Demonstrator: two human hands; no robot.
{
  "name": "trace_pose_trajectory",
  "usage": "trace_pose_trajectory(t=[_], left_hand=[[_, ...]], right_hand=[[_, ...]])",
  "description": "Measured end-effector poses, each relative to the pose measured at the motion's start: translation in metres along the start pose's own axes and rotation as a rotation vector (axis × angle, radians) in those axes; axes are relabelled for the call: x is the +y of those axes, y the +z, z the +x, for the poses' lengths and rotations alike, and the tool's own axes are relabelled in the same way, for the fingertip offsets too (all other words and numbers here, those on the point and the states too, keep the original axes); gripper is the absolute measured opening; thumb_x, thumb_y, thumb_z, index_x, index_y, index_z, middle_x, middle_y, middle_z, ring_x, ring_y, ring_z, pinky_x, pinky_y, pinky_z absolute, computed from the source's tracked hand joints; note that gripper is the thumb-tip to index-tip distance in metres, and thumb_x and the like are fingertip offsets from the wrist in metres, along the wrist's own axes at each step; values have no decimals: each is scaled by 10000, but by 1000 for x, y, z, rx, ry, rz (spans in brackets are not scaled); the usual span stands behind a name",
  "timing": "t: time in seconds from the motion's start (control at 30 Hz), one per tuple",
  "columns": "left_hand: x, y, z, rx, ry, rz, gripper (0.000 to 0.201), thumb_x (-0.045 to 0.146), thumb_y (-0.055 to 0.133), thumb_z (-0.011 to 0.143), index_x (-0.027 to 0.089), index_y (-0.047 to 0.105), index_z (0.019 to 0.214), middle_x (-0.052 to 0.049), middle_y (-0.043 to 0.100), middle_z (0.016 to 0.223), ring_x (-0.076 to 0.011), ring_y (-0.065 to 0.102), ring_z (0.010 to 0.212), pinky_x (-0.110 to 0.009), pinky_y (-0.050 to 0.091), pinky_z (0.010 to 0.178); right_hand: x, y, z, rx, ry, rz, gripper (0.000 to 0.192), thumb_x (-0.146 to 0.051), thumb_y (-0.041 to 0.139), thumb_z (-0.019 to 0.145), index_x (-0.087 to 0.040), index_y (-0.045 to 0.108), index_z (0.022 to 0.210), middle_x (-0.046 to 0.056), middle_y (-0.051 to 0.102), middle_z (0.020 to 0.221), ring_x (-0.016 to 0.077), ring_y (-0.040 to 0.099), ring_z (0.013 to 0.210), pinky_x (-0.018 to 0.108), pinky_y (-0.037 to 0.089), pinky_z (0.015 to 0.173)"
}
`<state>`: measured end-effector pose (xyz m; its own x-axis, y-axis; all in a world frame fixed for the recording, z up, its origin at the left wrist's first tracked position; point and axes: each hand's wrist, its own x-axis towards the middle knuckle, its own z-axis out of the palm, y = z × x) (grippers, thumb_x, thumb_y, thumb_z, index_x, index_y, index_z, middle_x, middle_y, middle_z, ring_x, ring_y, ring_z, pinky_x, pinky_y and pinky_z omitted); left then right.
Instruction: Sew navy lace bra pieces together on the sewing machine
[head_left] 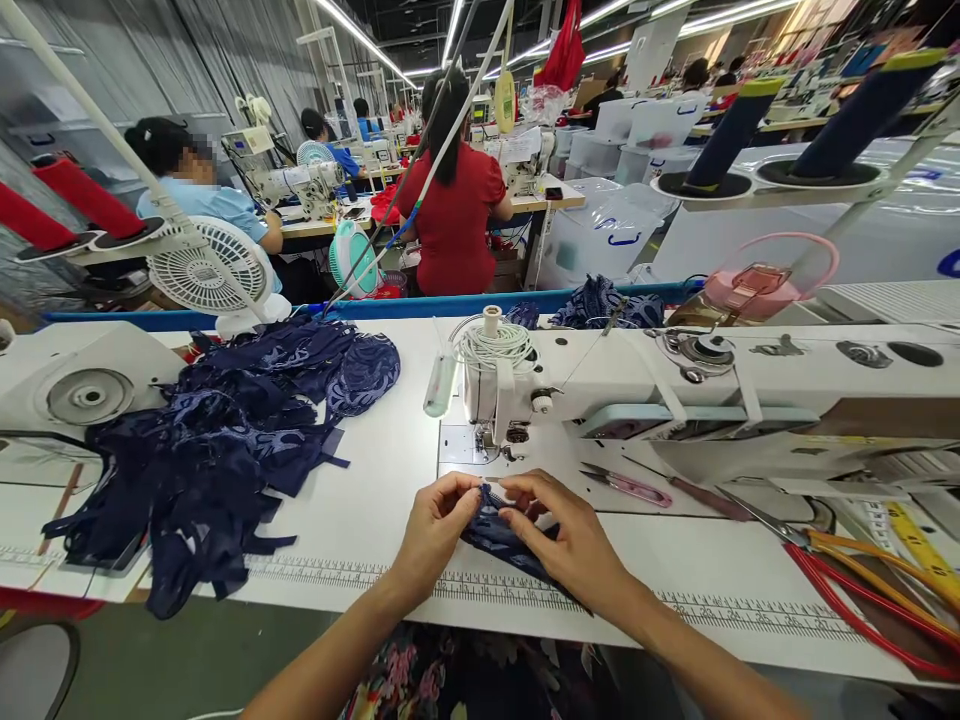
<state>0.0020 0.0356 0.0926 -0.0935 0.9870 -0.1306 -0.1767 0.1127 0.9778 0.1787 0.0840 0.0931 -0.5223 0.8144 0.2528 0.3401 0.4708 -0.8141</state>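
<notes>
A navy patterned fabric piece point(506, 535) is held between both hands, just in front of the sewing machine's needle area point(487, 440). My left hand point(439, 525) pinches its upper left end between thumb and fingers. On the other side, my right hand point(566, 530) has thumb and fingertips closed on the same cloth, and its lower part trails down over the table behind that hand. The cloth lies apart from the presser foot. To the left, a large heap of navy fabric pieces point(247, 430) with straps spreads over the white tabletop.
Right of my hands lie thread snips point(630, 484), a brown-handled tool point(709, 497) and red-handled scissors point(847, 610). A ruler strip point(337, 572) runs along the table's front. Beyond stand a white fan point(211, 265), thread cones point(735, 135) and co-workers at machines.
</notes>
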Motion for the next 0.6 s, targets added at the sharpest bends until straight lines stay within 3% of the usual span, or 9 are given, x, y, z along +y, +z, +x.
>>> trace_pose_trajectory(t=[0.13, 0.27, 0.33, 0.43, 0.6], left_hand=[[0, 2, 0, 6, -4, 37, 223, 372, 667, 824, 152, 668, 860, -13, 599, 792, -129, 498, 735, -225, 397, 688], [4, 5, -1, 5, 10, 113, 196, 339, 665, 811, 143, 673, 804, -16, 604, 761, -126, 506, 719, -220, 401, 685], [4, 4, -1, -5, -11, 135, 193, 333, 663, 808, 141, 672, 791, -13, 596, 742, -118, 503, 695, -213, 398, 662], [2, 4, -1, -45, -121, 100, 218, 355, 694, 779, 139, 666, 794, -5, 576, 708, -103, 491, 634, -202, 390, 598], [2, 3, 0, -86, -236, 62, 270, 376, 739, 721, 129, 655, 790, 0, 561, 709, -77, 458, 578, -183, 366, 535]], right_hand=[[0, -2, 0, 68, -224, -48, 286, -189, 529, 924, -275, 575, 1193, 61, 606, 1036, 175, 599, 891, 306, 502, 785], [-2, -3, 4, 56, -272, -31, 208, -178, 508, 933, -260, 628, 1083, 61, 616, 954, 180, 595, 886, 315, 487, 775], [-4, -4, 6, 24, -198, 43, 142, -195, 508, 930, -236, 640, 964, 43, 618, 870, 166, 584, 813, 299, 475, 733], [-5, -6, 10, -61, 29, 173, 117, -240, 541, 910, -212, 619, 826, 11, 598, 777, 146, 546, 740, 273, 439, 680], [-3, -9, 12, -197, 271, 384, 172, -326, 550, 906, -199, 619, 813, 1, 578, 792, 146, 511, 776, 273, 403, 704]])
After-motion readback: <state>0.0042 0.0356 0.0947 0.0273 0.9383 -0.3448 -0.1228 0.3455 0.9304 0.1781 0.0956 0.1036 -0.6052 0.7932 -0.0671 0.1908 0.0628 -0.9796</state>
